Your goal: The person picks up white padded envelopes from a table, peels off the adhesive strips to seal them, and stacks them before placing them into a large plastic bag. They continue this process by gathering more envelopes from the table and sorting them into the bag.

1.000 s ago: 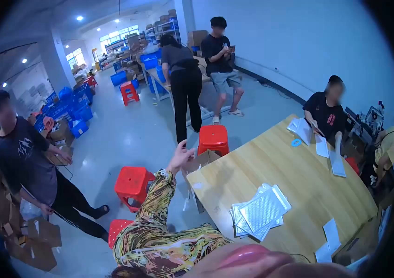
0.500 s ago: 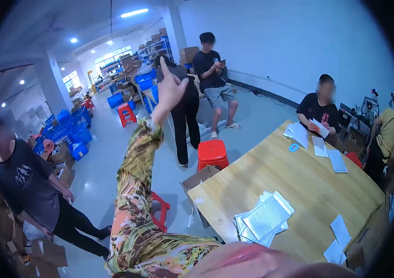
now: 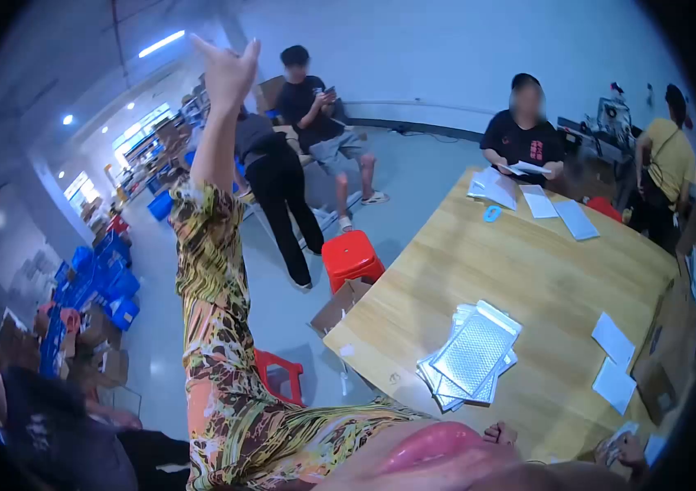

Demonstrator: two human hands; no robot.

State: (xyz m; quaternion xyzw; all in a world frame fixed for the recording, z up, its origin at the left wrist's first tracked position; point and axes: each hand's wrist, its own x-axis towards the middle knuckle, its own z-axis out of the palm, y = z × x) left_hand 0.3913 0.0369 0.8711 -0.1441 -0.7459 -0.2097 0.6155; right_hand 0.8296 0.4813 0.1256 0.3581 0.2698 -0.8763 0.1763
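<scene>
My left hand is raised high at the upper left, its arm in a patterned sleeve. Two digits stretch apart and nothing is held. Behind it stands a person in dark clothes. Low by the near table edge, curled fingers of my right hand show past my face, which hides the rest. Whether they hold anything I cannot tell. Silvery bubble mailers lie in a loose stack on the wooden table, just beyond these fingers.
Across the table a person handles white sheets beside several flat envelopes and a blue ring-shaped thing. At lower right another hand is near two white packets. Red stools and an open carton flank the table.
My left hand has gone up and left in the view, its digits spreading from a pointing pose. The view has tilted down and turned; fingers and another hand now show at the bottom.
</scene>
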